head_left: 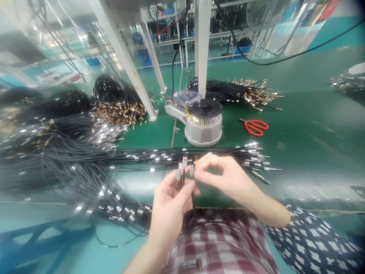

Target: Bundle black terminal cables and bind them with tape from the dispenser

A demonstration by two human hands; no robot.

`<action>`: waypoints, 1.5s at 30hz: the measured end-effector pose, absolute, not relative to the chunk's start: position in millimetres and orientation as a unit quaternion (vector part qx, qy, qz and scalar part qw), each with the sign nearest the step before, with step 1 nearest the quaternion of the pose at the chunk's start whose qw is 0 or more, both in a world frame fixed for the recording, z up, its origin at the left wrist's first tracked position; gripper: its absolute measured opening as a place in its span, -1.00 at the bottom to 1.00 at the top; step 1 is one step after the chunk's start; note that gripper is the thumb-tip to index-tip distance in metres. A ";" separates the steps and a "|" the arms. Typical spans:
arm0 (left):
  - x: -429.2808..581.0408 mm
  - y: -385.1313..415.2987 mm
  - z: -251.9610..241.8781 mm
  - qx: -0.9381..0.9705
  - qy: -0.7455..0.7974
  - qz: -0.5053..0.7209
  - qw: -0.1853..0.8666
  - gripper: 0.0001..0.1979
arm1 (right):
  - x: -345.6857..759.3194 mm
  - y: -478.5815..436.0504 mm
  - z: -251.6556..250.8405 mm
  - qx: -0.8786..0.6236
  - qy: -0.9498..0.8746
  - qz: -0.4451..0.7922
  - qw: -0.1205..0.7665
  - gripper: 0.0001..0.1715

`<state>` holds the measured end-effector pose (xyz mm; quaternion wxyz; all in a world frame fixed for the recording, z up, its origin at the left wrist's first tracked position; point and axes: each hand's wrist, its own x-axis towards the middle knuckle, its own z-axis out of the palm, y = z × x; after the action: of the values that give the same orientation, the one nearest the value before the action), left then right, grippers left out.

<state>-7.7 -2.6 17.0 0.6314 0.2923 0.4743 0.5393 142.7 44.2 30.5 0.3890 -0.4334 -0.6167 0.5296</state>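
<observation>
My left hand point(168, 201) is closed around a small bunch of thin black cables point(182, 175), their metal-tipped ends standing up above my fingers. My right hand point(225, 175) pinches the tip of one of these cable ends between thumb and forefinger, right beside the left hand. Both hands hover over the near edge of the green table point(299, 133). Just behind them a long row of black cables with silver connectors point(199, 154) lies across the table.
A grey round tape dispenser point(201, 120) stands behind the hands. Red-handled scissors point(255, 126) lie to its right. Large heaps of black cables point(65, 140) fill the left side, another bundle with gold ends point(245, 93) lies at the back. White frame posts point(202, 45) rise from the table.
</observation>
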 end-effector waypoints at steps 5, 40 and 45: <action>-7.8 -2.9 16.6 0.297 0.471 0.542 0.629 -0.77 | 142.8 44.3 31.5 -0.442 -0.619 0.526 0.382 -0.87; -9.7 -5.8 11.5 0.313 0.457 0.541 0.633 -0.78 | 135.9 41.4 27.9 -0.427 -0.601 0.536 0.412 -0.86; -9.2 -5.6 13.8 0.308 0.453 0.544 0.636 -0.80 | 137.0 41.7 24.1 -0.413 -0.586 0.561 0.413 -0.84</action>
<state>-9.2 -5.6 13.8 0.6357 0.3082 0.4530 0.5438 137.0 41.7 24.1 0.4127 -0.4135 -0.5863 0.5612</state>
